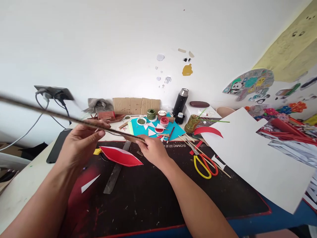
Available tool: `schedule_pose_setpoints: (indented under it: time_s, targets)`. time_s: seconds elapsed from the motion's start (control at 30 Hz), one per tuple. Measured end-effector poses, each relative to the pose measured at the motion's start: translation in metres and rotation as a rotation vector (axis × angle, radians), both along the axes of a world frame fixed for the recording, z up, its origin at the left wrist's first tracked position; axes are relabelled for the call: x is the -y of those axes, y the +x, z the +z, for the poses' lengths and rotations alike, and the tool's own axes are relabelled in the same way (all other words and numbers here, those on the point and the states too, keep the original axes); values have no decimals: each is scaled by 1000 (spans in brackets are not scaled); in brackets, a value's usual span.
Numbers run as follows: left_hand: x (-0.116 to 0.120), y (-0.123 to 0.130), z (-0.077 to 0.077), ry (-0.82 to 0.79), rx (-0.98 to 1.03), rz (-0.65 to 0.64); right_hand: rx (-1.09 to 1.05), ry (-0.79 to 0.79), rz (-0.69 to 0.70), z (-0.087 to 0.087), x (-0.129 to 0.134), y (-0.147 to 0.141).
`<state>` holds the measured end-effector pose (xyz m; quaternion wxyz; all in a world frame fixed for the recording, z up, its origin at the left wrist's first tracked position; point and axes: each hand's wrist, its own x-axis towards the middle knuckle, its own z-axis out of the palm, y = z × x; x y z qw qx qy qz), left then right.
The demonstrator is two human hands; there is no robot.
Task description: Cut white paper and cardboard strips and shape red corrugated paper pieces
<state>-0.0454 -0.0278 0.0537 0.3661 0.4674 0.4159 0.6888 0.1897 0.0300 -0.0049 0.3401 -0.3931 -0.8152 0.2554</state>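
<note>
My left hand (83, 140) and my right hand (153, 150) both hold a long, flat brown board (59, 115), seen nearly edge-on. It slants from the left edge of the view down to my right fingers. My left fingers and thumb are closed on its middle part, and my right thumb and fingers pinch its near-right end. Beneath the board, a red pleated paper piece (123, 157) lies on the black mat (148, 198), across a metal ruler (112, 180). A white paper sliver (90, 183) rests to the left of the ruler.
Scissors (201, 162) with yellow and orange handles lie on the right, beside a large white sheet (257, 165). Paint jars (151, 114) stand on blue paper at the back, near a black flask (180, 101). A phone (58, 145) is at the left.
</note>
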Motion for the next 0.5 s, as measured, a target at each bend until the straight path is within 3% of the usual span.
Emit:
schedule_pose_setpoints:
  time_s: [0.07,0.17,0.23,0.4,0.5]
  targets:
    - [-1,-12,-4,87,-63,38,15,25,-15,2,-2,3]
    - [-5,-28,-11,79,-291,-163,-36,14,-63,3,-4,7]
    - [-9,-34,-14,57,-391,-203,-74,-15,-82,2,-6,7]
    - [-17,-38,-23,100,-430,-181,-121,-152,-60,-1,-4,3]
    - [-24,-40,-30,24,-351,-149,-140,-252,-32,1,-1,1]
